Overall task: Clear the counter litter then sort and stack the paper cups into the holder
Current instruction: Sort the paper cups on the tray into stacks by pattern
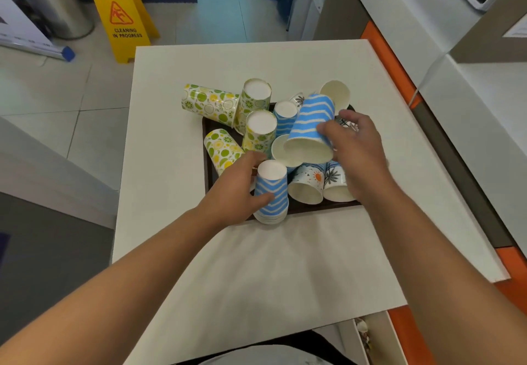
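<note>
A dark tray (pixel 207 177) on the white counter (pixel 256 265) holds a jumble of paper cups. My left hand (pixel 233 191) grips an upside-down stack of blue zigzag cups (pixel 271 193) at the tray's front edge. My right hand (pixel 358 148) holds a single blue zigzag cup (pixel 312 128), tilted with its mouth toward me, above the pile. Green and yellow citrus-print cups (pixel 209 102) lie and stand at the left. Two sun-and-palm print cups (pixel 309 182) lie on their sides at the front right. Another blue zigzag cup (pixel 285 116) stands upside down in the middle.
A yellow wet-floor sign (pixel 119 11) stands on the tiled floor beyond the counter's far left corner. An orange-edged counter (pixel 393 71) runs along the right. A steel bin (pixel 57 0) is at the far left.
</note>
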The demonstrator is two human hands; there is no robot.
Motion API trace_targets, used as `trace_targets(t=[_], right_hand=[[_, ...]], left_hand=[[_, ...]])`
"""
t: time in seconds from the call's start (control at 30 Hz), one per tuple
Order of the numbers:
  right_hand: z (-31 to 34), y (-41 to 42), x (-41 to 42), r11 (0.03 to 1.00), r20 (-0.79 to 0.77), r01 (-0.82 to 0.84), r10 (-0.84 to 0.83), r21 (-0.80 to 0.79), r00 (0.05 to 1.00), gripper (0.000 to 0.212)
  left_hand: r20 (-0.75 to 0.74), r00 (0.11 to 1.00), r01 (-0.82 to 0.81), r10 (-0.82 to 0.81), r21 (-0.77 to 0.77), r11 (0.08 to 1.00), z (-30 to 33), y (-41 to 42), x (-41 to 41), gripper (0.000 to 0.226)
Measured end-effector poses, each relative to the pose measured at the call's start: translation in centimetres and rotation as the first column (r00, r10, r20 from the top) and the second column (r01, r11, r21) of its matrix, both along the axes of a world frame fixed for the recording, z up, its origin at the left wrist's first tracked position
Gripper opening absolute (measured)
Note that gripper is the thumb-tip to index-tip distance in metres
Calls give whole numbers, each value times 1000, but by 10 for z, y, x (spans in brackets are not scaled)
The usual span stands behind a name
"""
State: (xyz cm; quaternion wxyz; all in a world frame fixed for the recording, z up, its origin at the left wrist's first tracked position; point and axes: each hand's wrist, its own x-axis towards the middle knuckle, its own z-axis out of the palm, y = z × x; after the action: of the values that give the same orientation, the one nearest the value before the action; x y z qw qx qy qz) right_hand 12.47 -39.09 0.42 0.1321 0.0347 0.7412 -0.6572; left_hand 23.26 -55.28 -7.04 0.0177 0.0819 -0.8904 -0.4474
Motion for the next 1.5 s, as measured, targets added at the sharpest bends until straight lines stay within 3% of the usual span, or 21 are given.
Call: trace_targets(t=[0.17, 0.37, 0.57, 0.73, 0.93, 1.0, 1.07, 1.13, 1.3, 1.5], right_hand=[[-22, -16, 37, 993, -290, -102, 83, -51, 953, 79], [-54, -19, 54, 943, -486, -251, 329, 220, 810, 93], [-85, -12, 53, 879, -330, -328, 441, 346, 835, 91], [-94, 0, 50, 832, -222, -374, 489, 411, 843, 93], [-76, 26, 13, 890, -325, -157, 313, 427, 892, 54], [-77, 28, -9, 804, -274, -180, 390, 567, 879, 54], [-83, 24, -25, 634, -184, -255, 542, 730, 820, 64], [-88, 14, -32, 548, -139, -282, 604, 788, 785, 75], [-98, -2, -38, 569, -162, -272, 597, 776, 786, 78], [-103, 0, -36, 725, -183, -272, 481, 633, 857, 69]], left_hand=[[50, 995, -99, 91, 205, 974, -3, 1, 10, 69], [-4, 982, -185, 189, 194, 963, 0, -15, 20, 44], [-123, 938, -305, 323, 144, 941, 19, -33, 5, 25], [-170, 948, -243, 269, 161, 957, 38, -25, -29, 29], [-142, 983, -107, 116, 68, 992, 43, -15, -59, 38], [-125, 982, -133, 143, 81, 988, 41, -16, -60, 35], [-111, 981, -149, 159, 97, 984, 38, -16, -60, 33], [-103, 981, -155, 166, 105, 982, 36, -17, -58, 33], [-127, 969, -192, 210, 145, 971, 39, -21, -58, 35], [-153, 958, -214, 242, 178, 960, 46, -26, -65, 31]])
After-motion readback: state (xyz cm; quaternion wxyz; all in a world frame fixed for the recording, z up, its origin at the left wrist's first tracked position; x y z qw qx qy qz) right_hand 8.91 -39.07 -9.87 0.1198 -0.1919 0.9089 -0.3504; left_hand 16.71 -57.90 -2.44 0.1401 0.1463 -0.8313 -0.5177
